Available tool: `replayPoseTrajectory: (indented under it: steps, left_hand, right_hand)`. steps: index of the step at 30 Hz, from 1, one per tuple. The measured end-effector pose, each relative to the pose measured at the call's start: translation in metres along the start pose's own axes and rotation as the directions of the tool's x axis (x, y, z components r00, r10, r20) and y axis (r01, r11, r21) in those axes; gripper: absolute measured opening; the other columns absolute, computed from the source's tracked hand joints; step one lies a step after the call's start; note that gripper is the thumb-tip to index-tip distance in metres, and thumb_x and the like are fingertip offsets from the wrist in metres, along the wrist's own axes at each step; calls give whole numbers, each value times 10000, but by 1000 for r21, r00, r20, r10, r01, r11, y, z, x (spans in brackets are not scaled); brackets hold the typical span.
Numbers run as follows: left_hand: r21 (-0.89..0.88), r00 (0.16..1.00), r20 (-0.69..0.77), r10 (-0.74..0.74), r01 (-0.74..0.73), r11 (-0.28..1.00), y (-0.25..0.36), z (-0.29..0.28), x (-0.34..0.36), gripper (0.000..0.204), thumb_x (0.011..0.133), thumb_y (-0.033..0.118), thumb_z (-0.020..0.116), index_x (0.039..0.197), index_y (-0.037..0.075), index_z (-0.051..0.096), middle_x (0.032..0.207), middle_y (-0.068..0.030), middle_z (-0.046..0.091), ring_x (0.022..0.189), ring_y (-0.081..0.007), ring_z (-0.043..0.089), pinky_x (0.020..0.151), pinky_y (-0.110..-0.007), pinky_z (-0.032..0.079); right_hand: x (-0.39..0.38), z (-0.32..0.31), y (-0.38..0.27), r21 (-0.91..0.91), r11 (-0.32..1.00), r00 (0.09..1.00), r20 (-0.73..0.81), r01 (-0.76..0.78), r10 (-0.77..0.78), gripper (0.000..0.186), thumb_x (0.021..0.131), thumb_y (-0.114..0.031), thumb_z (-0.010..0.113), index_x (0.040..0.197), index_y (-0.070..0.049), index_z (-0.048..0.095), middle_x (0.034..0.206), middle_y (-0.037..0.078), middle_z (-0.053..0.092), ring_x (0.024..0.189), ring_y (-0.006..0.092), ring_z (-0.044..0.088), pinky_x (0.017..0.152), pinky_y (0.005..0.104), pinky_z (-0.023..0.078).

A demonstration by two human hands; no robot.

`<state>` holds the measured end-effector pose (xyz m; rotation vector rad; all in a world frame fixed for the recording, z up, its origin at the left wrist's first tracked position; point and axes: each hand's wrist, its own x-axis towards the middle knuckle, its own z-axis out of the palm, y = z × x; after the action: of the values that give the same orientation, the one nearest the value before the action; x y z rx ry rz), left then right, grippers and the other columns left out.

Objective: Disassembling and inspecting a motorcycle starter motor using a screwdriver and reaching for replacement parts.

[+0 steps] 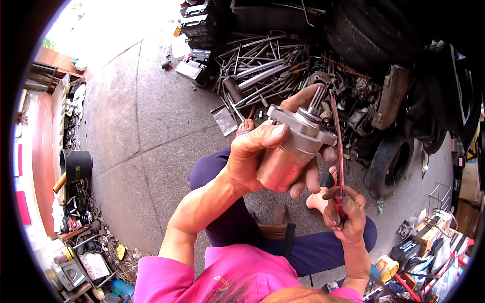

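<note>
My left hand (252, 154) is wrapped round a silver cylindrical motor (283, 166), tilted with its flanged end upward and a toothed shaft (316, 103) sticking out of the top. My right hand (346, 217), lower right, grips the red handle of a long screwdriver (339, 141). The screwdriver's blade stands upright just right of the motor, its tip near the shaft; whether it touches cannot be made out. The far fingers of my left hand show behind and below the motor.
A pile of metal rods (260, 70) and greasy engine parts lies ahead, beside black batteries (194, 70) and tyres (391, 166). Assorted scrap (91, 262) lines the left side; boxes and tools (409, 252) crowd the lower right. My bare feet rest on the concrete floor (116, 141).
</note>
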<state>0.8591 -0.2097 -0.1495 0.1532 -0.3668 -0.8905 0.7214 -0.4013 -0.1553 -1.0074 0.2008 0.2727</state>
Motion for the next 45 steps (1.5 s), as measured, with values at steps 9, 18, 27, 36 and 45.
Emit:
replayPoseTrajectory:
  steps: [9, 18, 27, 36, 45]
  left_hand:
    - [-173, 994, -111, -5, -14, 985, -3, -1, -5, 648, 897, 418, 457, 1410, 216, 116, 1106, -348, 441, 727, -406, 620, 467, -359, 522]
    - [-39, 995, -103, -10, 6, 999, 0, 2, -2, 685, 877, 345, 508, 1413, 218, 99, 1088, -340, 460, 723, -392, 625, 469, -356, 524]
    - [334, 926, -356, 121, 6, 943, -3, 8, 0, 719, 788, 160, 662, 1378, 68, 261, 1010, -178, 599, 732, -262, 643, 590, -323, 533]
    - [880, 909, -230, 348, 41, 473, -9, 2, 1, 746, 711, 74, 756, 1329, 54, 338, 1055, -167, 594, 839, -212, 631, 692, -285, 530]
    - [354, 826, -523, 212, -16, 935, -7, 3, 7, 407, 834, 305, 623, 1087, 43, 442, 950, -113, 579, 793, -216, 623, 650, -352, 534]
  right_hand:
    - [0, 1, 0, 24, 999, 999, -12, -35, 35, 403, 905, -279, 520, 977, 117, 536, 529, 24, 462, 394, 32, 353, 365, 179, 284]
    - [0, 1, -1, 38, 999, 1000, 8, -31, 30, 383, 909, -260, 520, 978, 116, 541, 513, 12, 435, 406, 33, 363, 386, 181, 296]
    - [1, -1, -1, 27, 997, 997, -11, -72, 72, 380, 914, -267, 509, 972, 108, 537, 499, 10, 436, 389, 35, 349, 375, 181, 283]
    - [1, -1, -2, 11, 999, 999, -16, -50, 50, 375, 916, -267, 504, 974, 102, 531, 492, 11, 435, 384, 37, 344, 366, 188, 273]
    - [3, 2, -2, -1, 999, 997, -52, -49, 49, 405, 938, -283, 454, 980, 115, 518, 490, 18, 428, 364, 36, 324, 347, 184, 256]
